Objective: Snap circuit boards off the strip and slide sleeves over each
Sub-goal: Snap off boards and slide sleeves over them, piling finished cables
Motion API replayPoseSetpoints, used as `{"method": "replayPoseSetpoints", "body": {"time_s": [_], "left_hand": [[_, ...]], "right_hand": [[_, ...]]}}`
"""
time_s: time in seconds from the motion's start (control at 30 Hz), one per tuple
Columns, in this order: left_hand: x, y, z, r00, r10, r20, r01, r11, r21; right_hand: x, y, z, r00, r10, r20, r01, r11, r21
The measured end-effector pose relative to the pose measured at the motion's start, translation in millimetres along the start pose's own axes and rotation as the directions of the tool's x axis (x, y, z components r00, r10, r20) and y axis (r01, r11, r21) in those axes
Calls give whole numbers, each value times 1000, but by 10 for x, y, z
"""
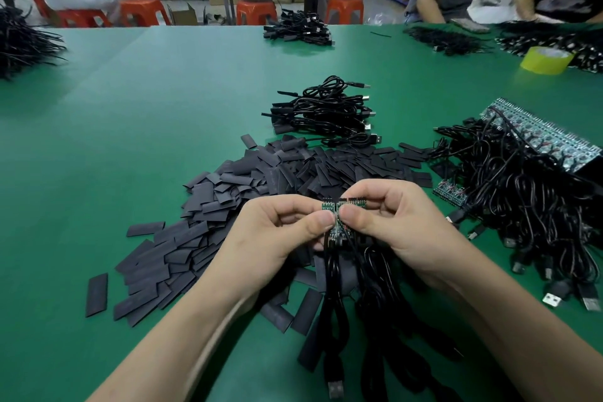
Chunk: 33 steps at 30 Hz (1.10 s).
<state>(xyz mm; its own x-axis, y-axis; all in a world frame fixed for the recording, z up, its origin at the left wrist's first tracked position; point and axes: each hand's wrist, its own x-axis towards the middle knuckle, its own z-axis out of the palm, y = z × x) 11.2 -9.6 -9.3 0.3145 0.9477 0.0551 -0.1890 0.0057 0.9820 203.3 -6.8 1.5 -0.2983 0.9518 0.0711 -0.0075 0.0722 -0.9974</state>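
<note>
Left hand (277, 233) and right hand (394, 222), above a green table (130, 140) and a heap of limp black sleeves (228, 186), pinch a small strip of circuit boards (342, 205), cables (332, 274) dangling. Probably light, stiff, brittle: hold close either side of the break line.

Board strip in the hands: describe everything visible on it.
The circuit board strip is a short run of small green boards, held above the table. The left hand and right hand pinch it from either side, thumbs nearly meeting where it gapes at the top. Black cables hang below it.
</note>
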Motion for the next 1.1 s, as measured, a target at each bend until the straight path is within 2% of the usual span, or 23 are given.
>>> {"method": "replayPoseSetpoints", "body": {"time_s": [0.13, 0.23, 0.33, 0.4, 0.53, 0.63, 0.7, 0.73, 0.77, 0.8, 0.83, 0.9, 0.97, 1.0, 1.03, 1.1], "left_hand": [[16, -3, -10, 998, 1, -64, -4, 998, -58], [22, 13, -54, 991, 49, -123, -54, 998, -34], [25, 24, -73, 979, 142, -143, -127, 986, 107], [41, 3, -69, 965, 193, -179, -159, 969, 188], [50, -29, -79, 940, 266, -213, -198, 936, 291], [62, -45, -82, 940, 278, -196, -193, 910, 366], [63, -67, -93, 929, 324, -176, -205, 850, 485], [63, -84, -114, 917, 367, -156, -213, 781, 587], [62, -99, -141, 903, 411, -124, -210, 675, 707], [61, -111, -164, 893, 441, -84, -193, 545, 816], [58, -120, -183, 891, 453, -47, -167, 422, 891], [64, -137, -212, 899, 437, -8, -129, 282, 951], [68, -144, -226, 908, 418, 19, -123, 223, 967], [69, -143, -228, 910, 414, 31, -127, 206, 970], [69, -141, -227, 909, 414, 42, -131, 188, 973], [71, -135, -228, 910, 412, 48, -127, 166, 978]], "right_hand": [[-11, -83, -168, 999, 33, -3, -33, 999, -40], [-4, -112, -412, 992, -33, -121, -7, 951, -310], [-1, -68, -491, 946, -215, -244, 2, 755, -656], [-5, -65, -382, 920, -331, -210, 55, 638, -768], [-45, -26, -12, 959, -280, 47, 233, 683, -692], [-59, 8, 88, 983, -182, 39, 168, 776, -608], [-50, -21, 77, 992, -125, 11, 115, 869, -481], [-48, -50, 65, 993, -119, -12, 108, 933, -344], [-46, -86, 54, 993, -110, -47, 103, 984, -146], [-44, -128, 40, 993, -87, -80, 93, 992, 79], [-48, -159, 13, 992, -67, -111, 95, 958, 270], [-54, -191, -55, 986, -51, -161, 124, 867, 483], [-47, -202, -113, 976, -59, -212, 161, 848, 505], [-43, -199, -130, 966, -79, -247, 186, 875, 447], [-41, -186, -137, 951, -116, -286, 213, 916, 339], [-56, -138, -116, 911, -238, -336, 241, 970, -34]]}}
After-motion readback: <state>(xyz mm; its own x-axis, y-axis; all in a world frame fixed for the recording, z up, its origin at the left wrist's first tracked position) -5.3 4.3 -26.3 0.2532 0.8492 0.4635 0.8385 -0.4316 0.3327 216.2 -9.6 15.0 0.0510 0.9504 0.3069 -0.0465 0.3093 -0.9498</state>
